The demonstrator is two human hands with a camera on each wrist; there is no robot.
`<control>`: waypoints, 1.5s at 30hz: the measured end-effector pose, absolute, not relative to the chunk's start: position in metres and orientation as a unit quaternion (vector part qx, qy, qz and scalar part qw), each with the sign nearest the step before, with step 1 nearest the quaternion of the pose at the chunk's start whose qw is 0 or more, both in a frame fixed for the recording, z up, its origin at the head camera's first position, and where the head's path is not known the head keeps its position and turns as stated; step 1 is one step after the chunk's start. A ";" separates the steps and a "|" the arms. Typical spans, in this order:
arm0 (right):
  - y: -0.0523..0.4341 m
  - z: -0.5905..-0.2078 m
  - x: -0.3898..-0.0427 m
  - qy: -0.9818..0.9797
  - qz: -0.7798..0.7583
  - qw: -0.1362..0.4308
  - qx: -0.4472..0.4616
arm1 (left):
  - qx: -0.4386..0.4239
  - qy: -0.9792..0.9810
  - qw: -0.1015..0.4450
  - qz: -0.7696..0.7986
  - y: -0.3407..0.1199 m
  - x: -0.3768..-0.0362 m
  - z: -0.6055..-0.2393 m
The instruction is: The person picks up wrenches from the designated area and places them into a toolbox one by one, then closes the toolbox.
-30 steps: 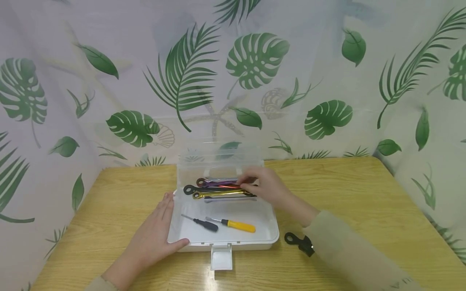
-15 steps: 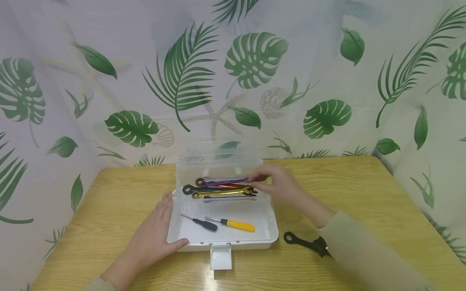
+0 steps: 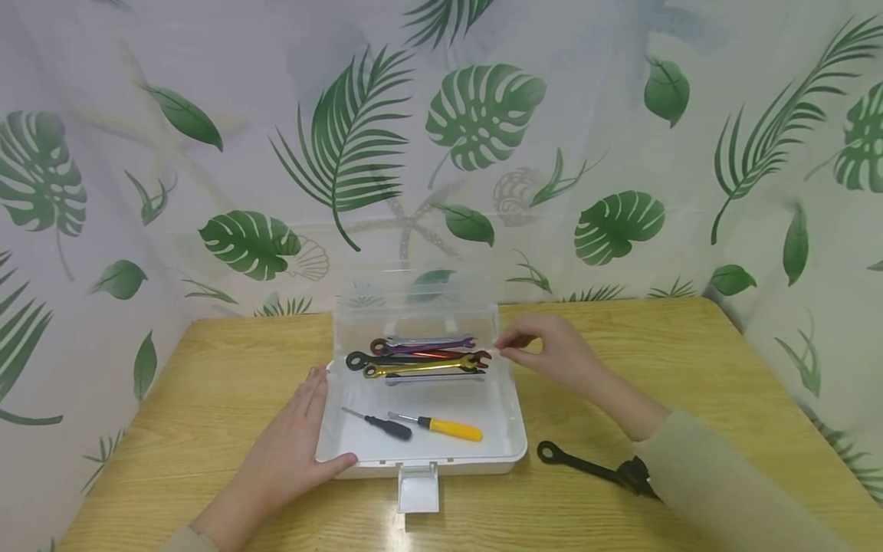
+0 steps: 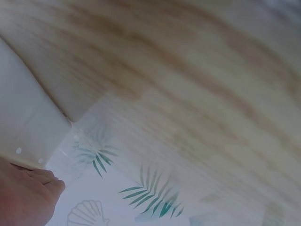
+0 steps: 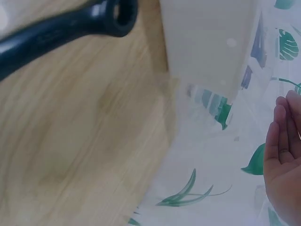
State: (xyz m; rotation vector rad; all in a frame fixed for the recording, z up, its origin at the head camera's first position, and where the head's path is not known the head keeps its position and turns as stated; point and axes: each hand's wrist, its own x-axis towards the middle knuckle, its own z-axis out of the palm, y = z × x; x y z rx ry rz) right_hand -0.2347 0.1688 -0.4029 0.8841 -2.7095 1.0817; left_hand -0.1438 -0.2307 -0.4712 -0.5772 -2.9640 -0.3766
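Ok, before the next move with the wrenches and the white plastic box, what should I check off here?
1. White plastic toolbox steadied by left hand: ok, palm rests on its left edge.
2. Clear lid open upright: ok.
3. Right hand empty: ok, fingers loosely curled beside the box's right wall.
4. Coloured wrenches lying in the back of the box: ok.
5. Black wrench in the box: not ok, it lies on the wooden table.

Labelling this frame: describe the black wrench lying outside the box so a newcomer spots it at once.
On the wooden table, look just right of the open white box, near its front corner. The black wrench lies flat there, ring end toward the box, its far end hidden by the right sleeve. It is the only wrench outside the box.
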 end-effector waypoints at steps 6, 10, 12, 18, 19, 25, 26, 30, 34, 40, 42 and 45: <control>0.185 -0.410 -0.226 -0.893 0.345 0.046 0.286 | -0.191 -0.973 0.051 -0.119 -0.231 -0.144 -0.472; 0.194 -0.413 -0.219 -0.898 0.339 0.048 0.278 | -0.190 -0.973 0.051 -0.118 -0.231 -0.145 -0.472; 0.199 -0.415 -0.217 -0.901 0.335 0.049 0.270 | -0.188 -0.974 0.049 -0.119 -0.231 -0.145 -0.472; 0.214 -0.426 -0.211 -0.905 0.333 0.050 0.260 | -0.188 -0.973 0.050 -0.122 -0.230 -0.144 -0.470; 0.216 -0.427 -0.210 -0.905 0.333 0.050 0.258 | -0.188 -0.973 0.051 -0.122 -0.230 -0.144 -0.470; 0.226 -0.432 -0.204 -0.909 0.335 0.043 0.244 | -0.188 -0.973 0.052 -0.123 -0.231 -0.144 -0.471; 0.227 -0.433 -0.203 -0.909 0.336 0.041 0.243 | -0.189 -0.973 0.053 -0.123 -0.231 -0.144 -0.472; 0.233 -0.436 -0.200 -0.907 0.339 0.037 0.245 | -0.190 -0.973 0.056 -0.122 -0.231 -0.144 -0.472; 0.239 -0.442 -0.196 -0.905 0.344 0.042 0.246 | -0.188 -0.973 0.054 -0.122 -0.231 -0.144 -0.472; 0.247 -0.449 -0.189 -0.908 0.347 0.044 0.231 | -0.189 -0.973 0.050 -0.121 -0.231 -0.144 -0.472; 0.249 -0.451 -0.187 -0.907 0.350 0.046 0.231 | -0.189 -0.973 0.048 -0.122 -0.230 -0.144 -0.471; 0.253 -0.455 -0.184 -0.904 0.351 0.053 0.237 | -0.189 -0.973 0.046 -0.121 -0.230 -0.144 -0.471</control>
